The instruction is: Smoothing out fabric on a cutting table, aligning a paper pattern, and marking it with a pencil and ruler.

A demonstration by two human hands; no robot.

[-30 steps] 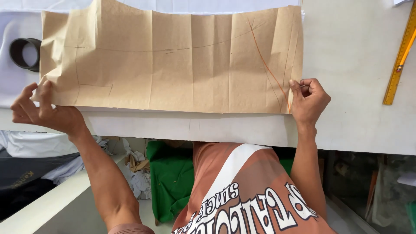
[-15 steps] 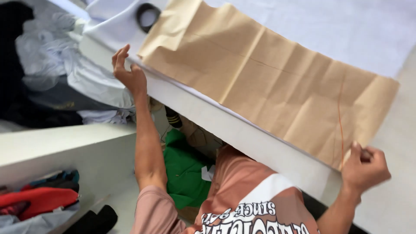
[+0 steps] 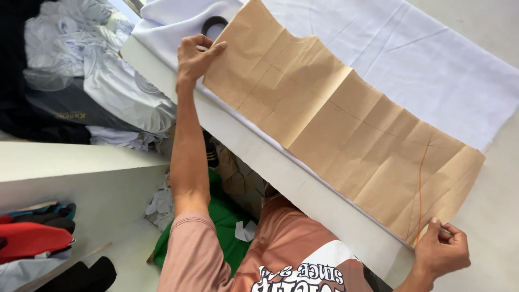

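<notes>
Holding brown paper (image 3: pixel 340 130) flat on white cloth (image 3: pixel 411 59) along the table (image 3: pixel 303 194) edge: left hand (image 3: pixel 195 57) pinching one end, right hand (image 3: pixel 440 251) pinching the other corner. Light, creased, probably easily torn; best gripped at both ends. Tape roll (image 3: pixel 214 24) just beyond the left grip; clothes pile (image 3: pixel 102 86) below it, nothing blocking.

matt creased brown paper pattern (image 3: pixel 335 130), smooth white cloth (image 3: pixel 411 59), matt white table (image 3: pixel 303 194)
</notes>
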